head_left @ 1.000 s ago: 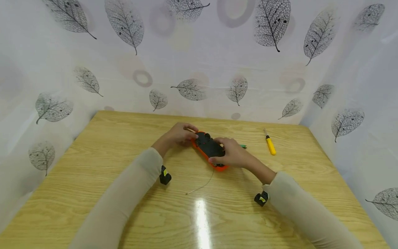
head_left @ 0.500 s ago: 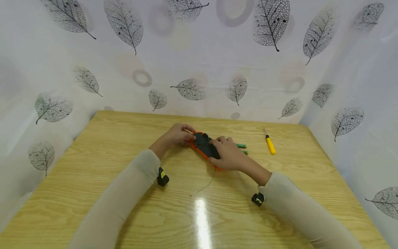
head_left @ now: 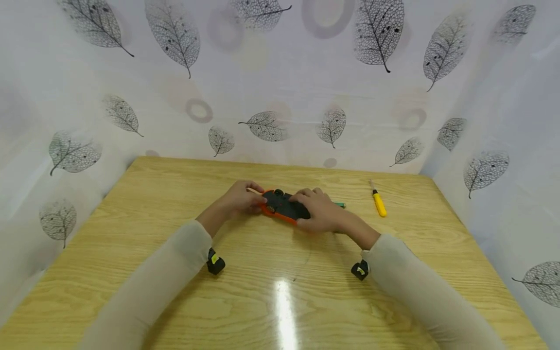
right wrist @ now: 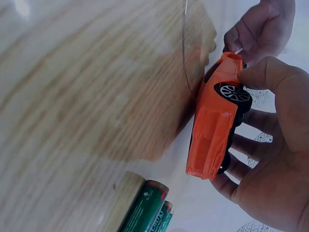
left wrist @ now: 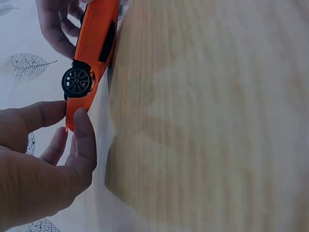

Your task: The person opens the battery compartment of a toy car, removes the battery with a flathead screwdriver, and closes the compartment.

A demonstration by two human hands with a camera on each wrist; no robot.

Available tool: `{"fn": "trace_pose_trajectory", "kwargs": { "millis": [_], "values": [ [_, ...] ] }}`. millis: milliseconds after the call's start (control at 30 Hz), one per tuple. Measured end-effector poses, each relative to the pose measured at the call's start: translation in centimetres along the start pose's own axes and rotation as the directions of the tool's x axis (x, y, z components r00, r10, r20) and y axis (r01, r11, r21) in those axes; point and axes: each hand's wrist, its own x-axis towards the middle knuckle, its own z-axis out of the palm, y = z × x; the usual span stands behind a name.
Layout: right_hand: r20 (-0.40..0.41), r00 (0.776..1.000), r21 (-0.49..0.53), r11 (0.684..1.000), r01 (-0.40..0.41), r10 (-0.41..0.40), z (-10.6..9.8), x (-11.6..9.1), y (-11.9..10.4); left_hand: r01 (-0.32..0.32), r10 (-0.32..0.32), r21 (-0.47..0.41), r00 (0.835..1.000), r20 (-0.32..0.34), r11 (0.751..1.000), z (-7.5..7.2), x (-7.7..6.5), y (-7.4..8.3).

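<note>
An orange toy car (head_left: 285,210) lies upside down over the table, its black underside and wheels facing up. At its left end, the thumb and fingers of my left hand (head_left: 239,198) pinch the body; the left wrist view shows them around the orange tip (left wrist: 79,104) beside a wheel. My right hand (head_left: 321,210) grips the other end, with thumb at the side by a silver-spoked wheel (right wrist: 234,93) and fingers across the underside. A thin wire (right wrist: 184,48) trails from the car onto the table.
Green batteries (right wrist: 145,208) lie on the wooden table (head_left: 262,301) just right of my right hand. Farther right is a screwdriver (head_left: 379,203) with a yellow handle. A leaf-patterned sheet (head_left: 280,87) hangs behind the table.
Both hands have turned the car so it lies closer to sideways, its left end moving left and slightly toward me. The trailing wire has shifted right. The screwdriver stays put.
</note>
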Motion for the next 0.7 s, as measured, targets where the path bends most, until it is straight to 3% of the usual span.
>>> {"fn": "trace_pose_trajectory", "kwargs": {
  "millis": [333, 700],
  "values": [
    [0.044, 0.996, 0.067, 0.995, 0.079, -0.082, -0.4, 0.8, 1.3, 0.008, -0.012, -0.053, 0.997, -0.08, 0.999, 0.6, -2.5, -0.5],
    [0.043, 0.987, 0.045, 0.987, 0.151, -0.153, -0.2, 1.3, 0.9, -0.007, 0.005, -0.033, 0.997, -0.073, 0.999, -0.4, -3.3, -1.2]
  ]
}}
